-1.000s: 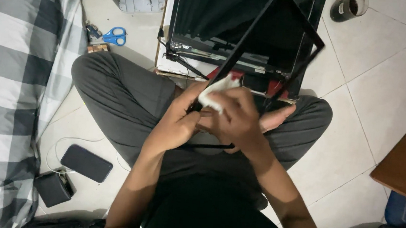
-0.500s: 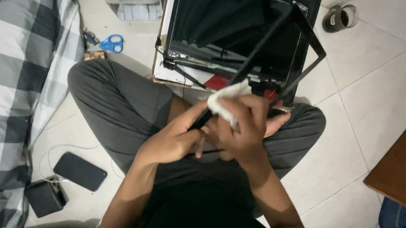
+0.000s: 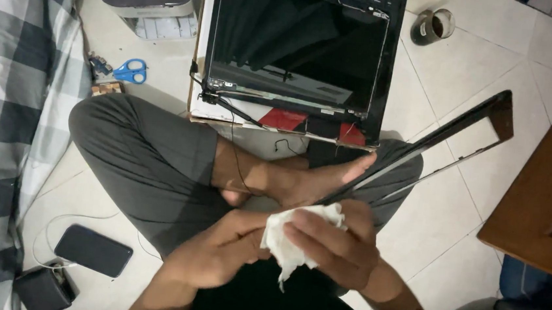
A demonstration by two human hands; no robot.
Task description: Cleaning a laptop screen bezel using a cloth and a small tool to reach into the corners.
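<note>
L hand (image 3: 219, 255) curled under white tissue (image 3: 292, 241) | R hand (image 3: 334, 245) closed on tissue + black bezel frame (image 3: 448, 139), frame slants up-right from R hand | opened laptop screen (image 3: 300, 52) ahead of hands, bare foot (image 3: 317, 178) between | phone (image 3: 93, 250) left of L hand | cup (image 3: 432, 26) far ahead-right, contents unclear

- A blue-handled pair of scissors (image 3: 130, 70) is lying on the tiled floor (image 3: 493, 67), near the checked bedding (image 3: 12, 88) running along the left edge.
- A dark phone (image 3: 93, 250) is lying flat on the floor toward the lower left corner, with a thin white cable (image 3: 54, 223) curling just beside it.
- A small black box (image 3: 42, 289) is sitting below the phone.
- A grey cup (image 3: 432, 26) is standing on the floor toward the top edge.
- A wooden furniture corner (image 3: 549, 189) is jutting in from the right edge.
</note>
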